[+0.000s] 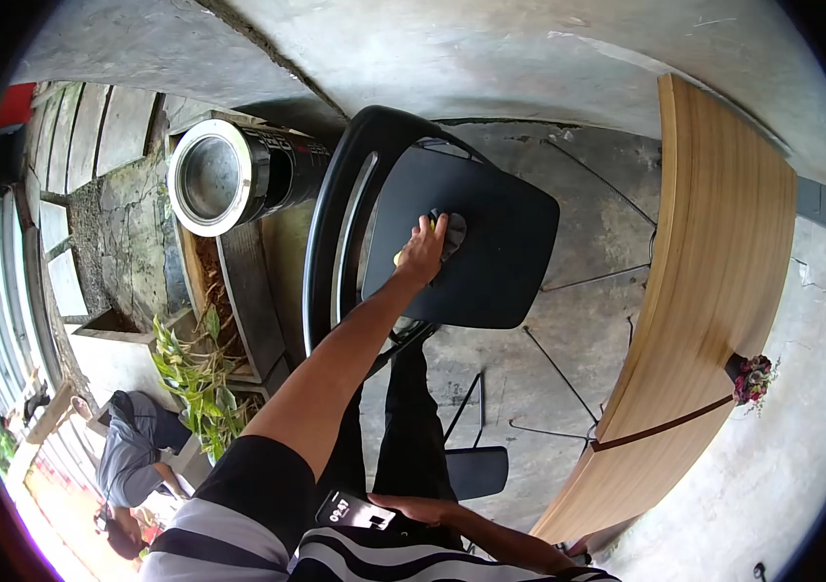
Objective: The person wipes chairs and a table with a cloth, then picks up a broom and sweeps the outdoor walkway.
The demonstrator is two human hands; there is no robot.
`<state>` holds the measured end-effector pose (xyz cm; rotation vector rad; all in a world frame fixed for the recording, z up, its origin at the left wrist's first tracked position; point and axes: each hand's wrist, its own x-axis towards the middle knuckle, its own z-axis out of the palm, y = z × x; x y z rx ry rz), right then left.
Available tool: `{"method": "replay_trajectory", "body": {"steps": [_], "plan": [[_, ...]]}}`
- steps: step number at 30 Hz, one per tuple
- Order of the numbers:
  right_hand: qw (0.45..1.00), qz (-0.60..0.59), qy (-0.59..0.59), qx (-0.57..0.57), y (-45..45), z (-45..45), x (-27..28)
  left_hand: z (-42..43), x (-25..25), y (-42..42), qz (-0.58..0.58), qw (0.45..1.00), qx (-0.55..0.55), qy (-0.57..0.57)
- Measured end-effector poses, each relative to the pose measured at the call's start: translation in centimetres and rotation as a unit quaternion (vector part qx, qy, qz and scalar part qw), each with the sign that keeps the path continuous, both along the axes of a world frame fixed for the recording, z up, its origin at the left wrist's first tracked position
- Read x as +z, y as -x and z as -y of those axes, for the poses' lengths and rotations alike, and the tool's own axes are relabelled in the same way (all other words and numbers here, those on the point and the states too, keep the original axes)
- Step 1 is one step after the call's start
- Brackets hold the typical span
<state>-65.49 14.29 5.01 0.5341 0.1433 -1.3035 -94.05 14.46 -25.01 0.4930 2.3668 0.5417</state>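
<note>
My left hand is closed on a dark grey cloth and presses it against the black seat of a chair. Bits of yellow show at the edge of my fingers. The chair's curved black backrest stands to the left of the seat. My right hand is down by my waist, its fingers stretched out beside a phone with a lit screen. Part of that hand is hidden behind the phone, and I see no grip on it.
A wooden table with a small flower pot runs along the right. At left are a round metal-topped bin, a planter with leafy plants and a bent-over person. Another dark seat is below.
</note>
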Motion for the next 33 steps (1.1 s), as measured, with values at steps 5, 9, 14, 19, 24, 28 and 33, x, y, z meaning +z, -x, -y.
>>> {"method": "replay_trajectory", "body": {"steps": [5,9,14,19,24,28,33], "plan": [[0.986,0.039,-0.132,-0.097,-3.4,1.9,1.5,-0.1,0.8,0.8,0.05,0.999,-0.017,0.01],[0.976,-0.06,-0.163,-0.128,-5.8,2.7,1.4,0.0,1.0,1.4,0.066,0.997,-0.032,0.009],[0.97,-0.052,-0.16,-0.178,-6.5,2.4,0.8,0.3,1.6,1.7,0.111,0.99,-0.084,-0.009],[0.957,-0.041,-0.157,-0.24,-6.0,2.3,1.5,0.4,0.8,1.3,0.071,0.994,-0.078,-0.024],[0.941,-0.028,-0.15,-0.301,-5.1,2.2,2.4,-0.1,0.0,1.7,-0.036,0.998,0.008,-0.053],[0.925,-0.015,-0.149,-0.351,-4.2,1.8,3.5,-0.1,-0.7,0.9,-0.044,0.997,0.007,-0.056],[0.9,-0.016,-0.142,-0.412,-1.6,0.8,4.6,0.8,-1.4,-0.5,0.065,0.995,-0.028,0.067]]}}
